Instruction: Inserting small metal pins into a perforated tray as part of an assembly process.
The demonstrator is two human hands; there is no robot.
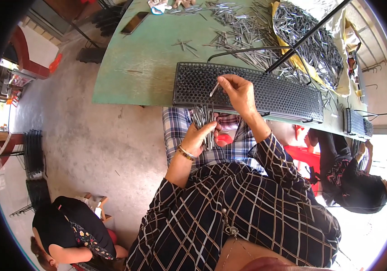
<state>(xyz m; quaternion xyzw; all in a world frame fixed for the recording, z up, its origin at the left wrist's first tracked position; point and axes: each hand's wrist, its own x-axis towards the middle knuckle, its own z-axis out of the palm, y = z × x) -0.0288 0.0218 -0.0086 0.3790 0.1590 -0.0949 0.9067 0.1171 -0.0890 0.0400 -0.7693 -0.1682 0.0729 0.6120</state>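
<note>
The right hand (240, 92) is hovering over the near edge of a long black perforated tray (288, 97), its grip pinched together on a single thin metal pin (214, 89), which is slanting down to the left with its lower tip just above the tray's holes (whether it is touching the tray cannot be told). The left hand (201, 135) is sitting lower, below the table edge and over the lap, its grip clamped around a bundle of pins (204, 121) that is fanning upward out of the fist; a bracelet (186, 153) is circling that wrist. The tray is lying lengthwise along the near side of the green table (134, 67). Beyond it, loose pins (243, 34) are lying scattered across the tabletop, and further right a dense heap of pins (313, 38) is resting on a yellowish sheet (345, 34). A dark rod (309, 36) is crossing diagonally above the heap, and a flat dark phone-like slab (134, 22) is lying near the far left edge of the table. A second black tray (357, 123) is sitting at the right end of the table. One person in dark clothing (356, 180) is working at the right, another in a dark top (73, 230) is crouching on the concrete floor (89, 135) at lower left.
</note>
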